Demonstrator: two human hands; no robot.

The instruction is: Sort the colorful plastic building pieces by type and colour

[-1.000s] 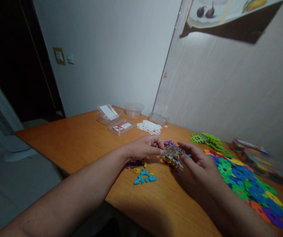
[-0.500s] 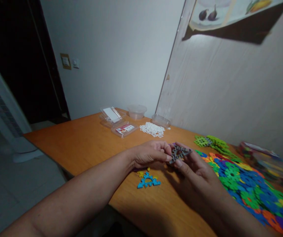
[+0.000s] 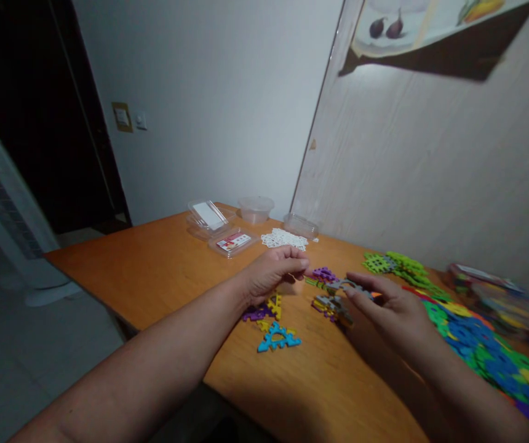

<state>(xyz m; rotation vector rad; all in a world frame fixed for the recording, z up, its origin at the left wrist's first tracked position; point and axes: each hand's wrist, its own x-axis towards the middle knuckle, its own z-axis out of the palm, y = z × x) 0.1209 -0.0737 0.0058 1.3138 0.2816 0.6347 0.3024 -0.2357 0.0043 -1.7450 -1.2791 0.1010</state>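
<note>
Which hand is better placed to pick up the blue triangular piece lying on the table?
Probably the left hand. The blue triangular piece lies just below it on the table, while the right hand is farther off and its fingertips are at a grey piece.

Setting: home interior, dim room. Evidence: wooden table (image 3: 163,271) against plain painted wall; light switch (image 3: 141,121) beside dark doorway; white tower fan (image 3: 6,215) on tiled floor, far left of hands; fruit-print picture (image 3: 430,24) on wall panel above; clear food-type plastic containers (image 3: 227,224) beyond hands; colourful toy pieces (image 3: 477,344) spread right of hands.
</note>
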